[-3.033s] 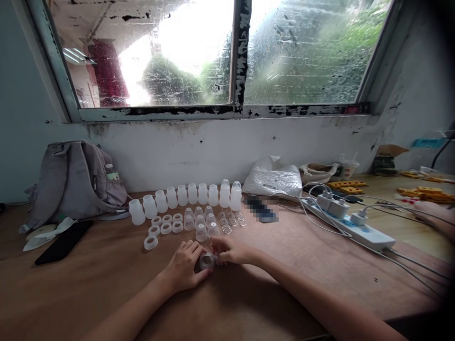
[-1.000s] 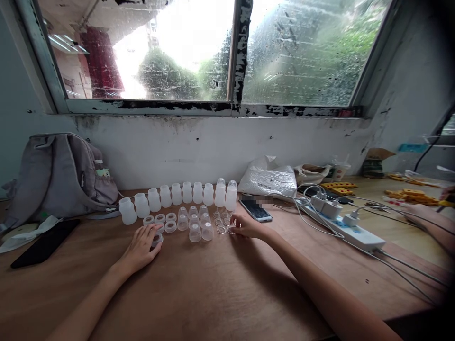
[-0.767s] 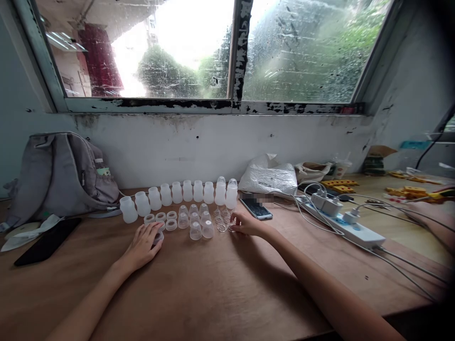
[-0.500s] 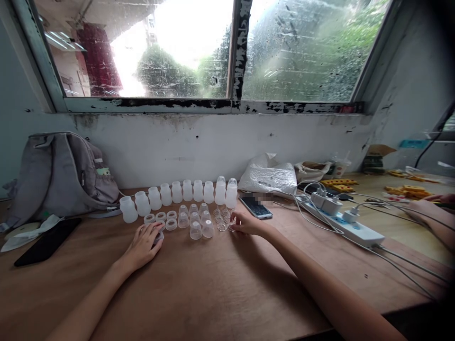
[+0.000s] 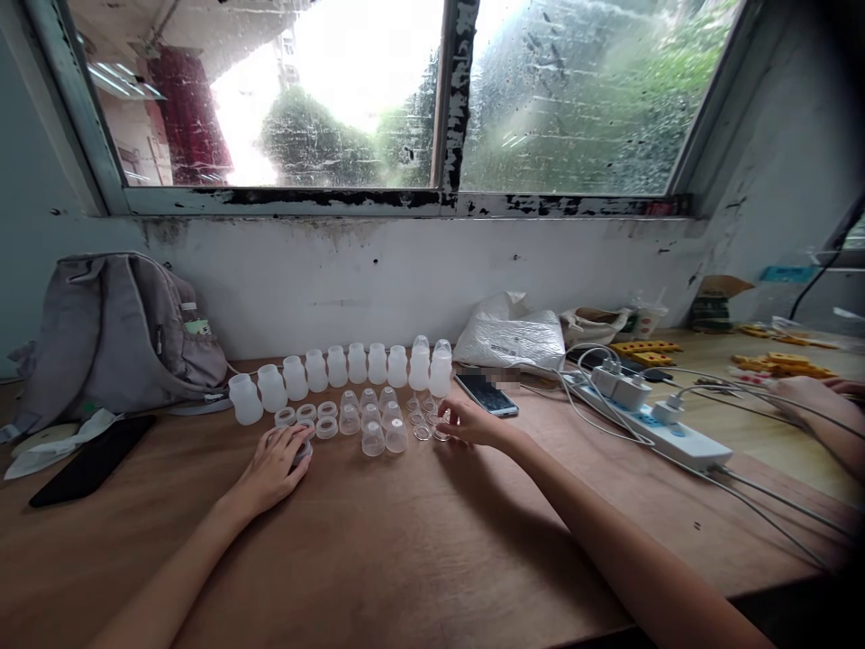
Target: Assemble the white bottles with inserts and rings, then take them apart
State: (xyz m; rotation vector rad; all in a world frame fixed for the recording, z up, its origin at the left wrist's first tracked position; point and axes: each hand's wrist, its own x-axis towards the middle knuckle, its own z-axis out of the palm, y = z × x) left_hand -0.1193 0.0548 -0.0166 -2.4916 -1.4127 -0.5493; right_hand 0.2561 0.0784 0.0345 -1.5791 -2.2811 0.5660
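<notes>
My left hand (image 5: 276,464) rests on the table, its fingers closed round translucent rings at the front of a group of rings (image 5: 327,426). At the right end of the small parts, my right hand (image 5: 469,422) has thumb and fingers bent together at a thin clear ring (image 5: 441,434), beside more thin rings (image 5: 423,433). Between the hands stand several clear domed caps (image 5: 372,438). Behind them runs a curved row of frosted bottles (image 5: 315,370); the two at the right end (image 5: 440,370) have domed tops on.
A phone (image 5: 487,395) and a silver bag (image 5: 514,335) lie right of the bottles. Farther right is a power strip (image 5: 649,424) with cables. A grey backpack (image 5: 122,333) and a black pouch (image 5: 91,461) are at left. Another person's hand (image 5: 807,397) shows at the right edge.
</notes>
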